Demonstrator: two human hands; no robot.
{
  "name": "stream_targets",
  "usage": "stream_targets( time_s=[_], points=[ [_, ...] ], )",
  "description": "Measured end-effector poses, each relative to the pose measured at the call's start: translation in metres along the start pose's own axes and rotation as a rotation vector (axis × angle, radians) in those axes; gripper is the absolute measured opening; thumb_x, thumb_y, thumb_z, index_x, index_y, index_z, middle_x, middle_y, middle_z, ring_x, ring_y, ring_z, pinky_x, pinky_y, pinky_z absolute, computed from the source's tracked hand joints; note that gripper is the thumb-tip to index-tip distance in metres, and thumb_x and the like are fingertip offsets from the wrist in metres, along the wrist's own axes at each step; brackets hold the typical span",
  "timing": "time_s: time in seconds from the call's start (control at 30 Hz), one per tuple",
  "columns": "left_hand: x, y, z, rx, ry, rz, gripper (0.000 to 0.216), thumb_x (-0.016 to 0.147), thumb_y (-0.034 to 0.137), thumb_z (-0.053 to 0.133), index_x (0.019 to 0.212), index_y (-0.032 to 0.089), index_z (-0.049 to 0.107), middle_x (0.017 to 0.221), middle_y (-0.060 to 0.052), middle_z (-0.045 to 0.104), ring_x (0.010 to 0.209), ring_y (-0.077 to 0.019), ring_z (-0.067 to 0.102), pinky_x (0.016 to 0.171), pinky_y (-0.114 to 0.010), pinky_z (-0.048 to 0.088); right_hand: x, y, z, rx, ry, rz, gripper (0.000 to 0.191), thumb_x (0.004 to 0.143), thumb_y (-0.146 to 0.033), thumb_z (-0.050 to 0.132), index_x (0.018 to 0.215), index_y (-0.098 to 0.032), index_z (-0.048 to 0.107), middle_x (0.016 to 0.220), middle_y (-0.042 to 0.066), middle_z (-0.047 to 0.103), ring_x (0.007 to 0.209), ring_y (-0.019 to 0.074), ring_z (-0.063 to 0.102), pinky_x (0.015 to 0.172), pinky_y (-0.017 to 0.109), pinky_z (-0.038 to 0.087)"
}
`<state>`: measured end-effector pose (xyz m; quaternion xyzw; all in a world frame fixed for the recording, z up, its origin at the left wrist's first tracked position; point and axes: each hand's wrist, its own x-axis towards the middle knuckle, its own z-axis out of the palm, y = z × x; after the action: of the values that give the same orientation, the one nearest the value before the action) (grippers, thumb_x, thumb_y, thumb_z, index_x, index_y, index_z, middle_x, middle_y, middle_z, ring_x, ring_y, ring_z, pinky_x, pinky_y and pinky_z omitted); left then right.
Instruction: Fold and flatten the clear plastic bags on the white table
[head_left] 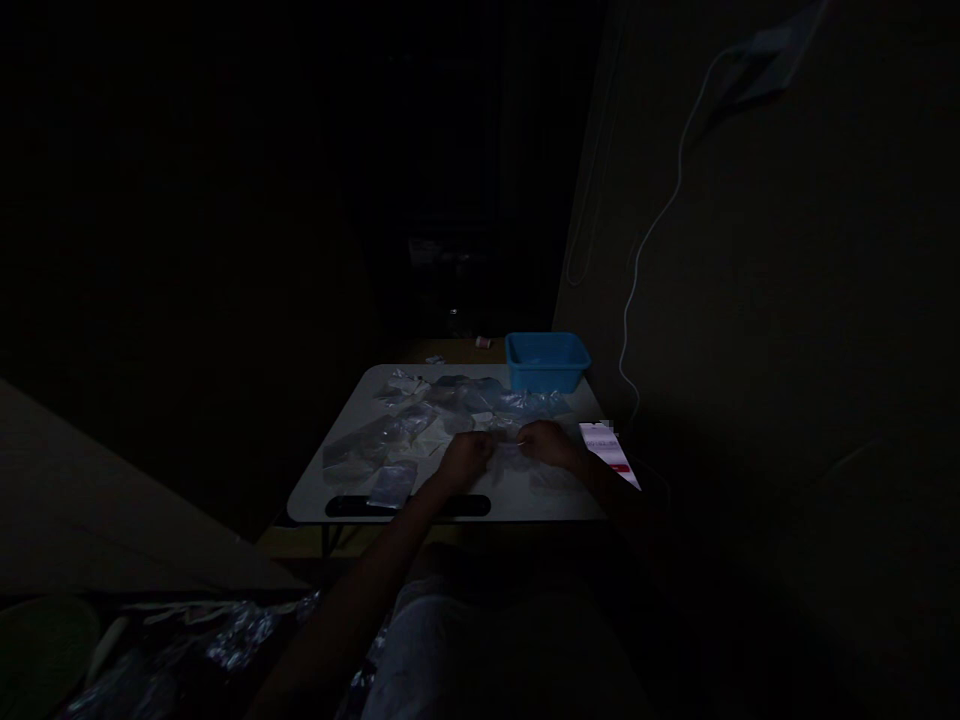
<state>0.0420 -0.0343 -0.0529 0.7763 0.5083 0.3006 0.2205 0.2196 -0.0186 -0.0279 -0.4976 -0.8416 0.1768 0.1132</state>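
Note:
The scene is very dark. Over the near middle of a white folding table (315, 490), my left hand (466, 460) is closed, its thumb and fingers pinching one side of a small clear plastic bag (510, 450). My right hand (551, 442) pinches the other side, so the plastic stretches between the two hands. Crumpled clear plastic bags (390, 430) spread across the table beyond and left of my hands. A flat folded plastic packet (393, 484) lies near the front edge, partly over the dark slot. Fine detail of the held plastic is lost in the gloom.
A blue plastic basin (547, 375) stands at the table's back right corner. A lit phone (609, 455) lies at the right edge. A white cable (679, 180) hangs down the right wall. Behind the table sits a small cup (484, 342); shiny plastic (244, 635) lies lower left.

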Motion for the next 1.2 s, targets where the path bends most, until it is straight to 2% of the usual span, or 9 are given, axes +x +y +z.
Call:
stream_targets(
  time_s=[0.13,0.23,0.33,0.4,0.57,0.67,0.87,1.0,1.2],
  points=[
    [0.005,0.005,-0.016,0.277,0.066,0.341,0.016,0.078,0.017,0.046,0.081,0.014,0.062,0.085,-0.007,0.063,0.083,-0.0174,0.055,0.077,-0.031,0.040,-0.010,-0.004,0.005,-0.140,0.329,-0.044,0.019,0.074,-0.015,0.047,0.084,-0.018,0.062,0.093,0.006,0.061,0.095,0.0194,0.048,0.085,0.034,0.031],
    [-0.009,0.002,-0.012,0.461,-0.019,0.451,0.018,0.080,0.018,0.044,0.087,0.015,0.060,0.090,-0.009,0.061,0.089,-0.0195,0.054,0.080,-0.035,0.039,-0.024,-0.005,0.021,-0.226,0.392,-0.114,0.020,0.073,-0.013,0.046,0.082,-0.020,0.063,0.090,0.005,0.060,0.093,0.0191,0.046,0.084,0.034,0.030],
    [-0.034,-0.008,0.002,0.484,-0.178,0.443,0.021,0.079,0.016,0.042,0.090,0.015,0.060,0.094,-0.008,0.061,0.092,-0.0197,0.053,0.082,-0.035,0.039,-0.041,-0.002,0.039,-0.220,0.311,-0.187,0.027,0.071,-0.009,0.044,0.086,-0.022,0.063,0.094,0.003,0.060,0.096,0.0176,0.046,0.088,0.033,0.028],
    [-0.050,-0.014,0.011,0.395,-0.194,0.406,0.025,0.077,0.016,0.043,0.096,0.017,0.058,0.099,-0.007,0.060,0.098,-0.0191,0.051,0.087,-0.035,0.036,-0.050,-0.001,0.047,-0.206,0.261,-0.199,0.033,0.068,-0.007,0.043,0.090,-0.022,0.062,0.099,0.002,0.060,0.101,0.0173,0.045,0.091,0.034,0.025],
    [-0.060,-0.015,0.024,0.197,-0.011,0.240,0.034,0.081,0.020,0.036,0.112,0.015,0.050,0.114,-0.007,0.054,0.105,-0.0172,0.047,0.092,-0.033,0.036,-0.059,-0.006,0.054,-0.170,0.286,-0.128,0.041,0.070,-0.006,0.038,0.105,-0.015,0.057,0.112,0.006,0.056,0.108,0.0169,0.042,0.097,0.034,0.022],
    [-0.055,-0.006,0.033,0.284,-0.003,0.158,0.038,0.085,0.021,0.028,0.120,0.012,0.043,0.122,-0.010,0.048,0.112,-0.0176,0.042,0.095,-0.035,0.032,-0.055,-0.016,0.060,-0.205,0.267,-0.141,0.043,0.077,-0.013,0.034,0.118,-0.013,0.047,0.123,0.007,0.048,0.116,0.0166,0.036,0.101,0.034,0.018],
    [-0.057,0.001,0.041,0.582,-0.149,0.083,0.050,0.082,0.022,0.032,0.130,0.008,0.027,0.136,-0.014,0.028,0.125,-0.0222,0.022,0.100,-0.047,0.018,-0.054,-0.026,0.080,-0.327,0.205,-0.096,0.051,0.088,-0.039,0.018,0.129,-0.011,0.032,0.135,0.011,0.030,0.127,0.0207,0.018,0.102,0.046,0.002],
    [-0.059,-0.001,0.040,0.662,-0.200,0.085,0.052,0.082,0.025,0.031,0.131,0.008,0.024,0.137,-0.013,0.024,0.127,-0.0223,0.018,0.100,-0.048,0.017,-0.060,-0.024,0.083,-0.347,0.187,-0.074,0.055,0.087,-0.044,0.015,0.129,-0.011,0.031,0.135,0.012,0.030,0.127,0.0210,0.018,0.102,0.048,-0.001],
    [-0.059,-0.002,0.043,0.669,-0.165,0.089,0.049,0.084,0.026,0.025,0.131,0.010,0.025,0.137,-0.012,0.026,0.127,-0.0216,0.019,0.100,-0.047,0.017,-0.064,-0.021,0.076,-0.361,0.179,0.006,0.057,0.087,-0.046,0.015,0.127,-0.010,0.035,0.133,0.015,0.033,0.126,0.0230,0.021,0.101,0.050,-0.002]
  ],
)
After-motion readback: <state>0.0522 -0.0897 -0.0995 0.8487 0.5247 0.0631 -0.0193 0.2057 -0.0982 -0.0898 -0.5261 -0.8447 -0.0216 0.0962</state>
